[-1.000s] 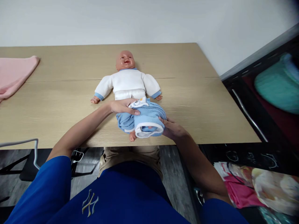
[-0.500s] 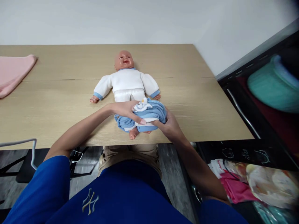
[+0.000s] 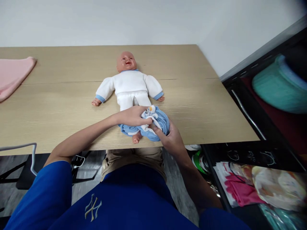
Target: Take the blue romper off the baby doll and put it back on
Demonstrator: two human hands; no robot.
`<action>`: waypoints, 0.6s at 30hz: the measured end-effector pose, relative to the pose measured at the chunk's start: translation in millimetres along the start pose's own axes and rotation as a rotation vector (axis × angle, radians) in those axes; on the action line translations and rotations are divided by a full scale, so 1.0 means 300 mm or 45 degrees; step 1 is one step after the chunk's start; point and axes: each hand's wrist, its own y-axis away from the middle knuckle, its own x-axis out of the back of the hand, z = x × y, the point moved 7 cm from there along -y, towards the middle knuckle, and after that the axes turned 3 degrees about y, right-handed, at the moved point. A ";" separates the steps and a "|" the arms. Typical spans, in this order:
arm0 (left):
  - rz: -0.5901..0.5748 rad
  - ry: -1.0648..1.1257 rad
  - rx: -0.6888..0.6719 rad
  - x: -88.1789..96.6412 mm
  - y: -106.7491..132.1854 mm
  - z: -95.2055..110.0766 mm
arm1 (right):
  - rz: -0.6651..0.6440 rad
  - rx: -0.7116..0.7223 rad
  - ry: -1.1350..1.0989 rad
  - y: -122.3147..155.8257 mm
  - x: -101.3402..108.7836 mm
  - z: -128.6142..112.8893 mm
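Note:
A baby doll [image 3: 130, 81] in a white top and white bottoms lies on its back, head away from me. Around its lower legs are bunched blue terry baby pants [image 3: 163, 119] with white edging and an animal-face patch. My left hand [image 3: 133, 115] grips the upper edge of the pants, its thumb and fingers closed on the cloth near the patch. At the other side, my right hand [image 3: 171, 135] is wrapped around the bunched cloth, thumb at the white-edged opening. One bare doll foot [image 3: 136, 138] pokes out below; the other is hidden by cloth.
The doll lies near the front edge of a wooden table [image 3: 203, 105]. A pink cloth [image 3: 15, 75] lies at the far left. To the right stands a black shelf unit holding a teal container [image 3: 279, 86]. A pink item [image 3: 243, 188] and bags sit lower down.
The pants' right part has been turned and pulled wider by both hands, and its opening now shows. The patch has shifted slightly right and down, and the second foot has gone from view.

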 end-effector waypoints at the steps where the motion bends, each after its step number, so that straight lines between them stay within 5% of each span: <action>1: -0.003 -0.054 -0.004 -0.005 0.001 0.000 | 0.000 -0.005 0.016 0.017 -0.005 0.008; 9: -0.109 -0.560 0.202 -0.052 0.006 -0.039 | 0.317 -0.092 0.550 0.117 0.031 0.066; 13: -0.139 -0.689 0.256 -0.064 0.013 -0.030 | 0.441 0.038 0.637 0.113 0.021 0.078; 18: -0.125 -0.708 0.231 -0.069 0.020 -0.022 | 0.354 -0.139 0.530 0.101 0.006 0.169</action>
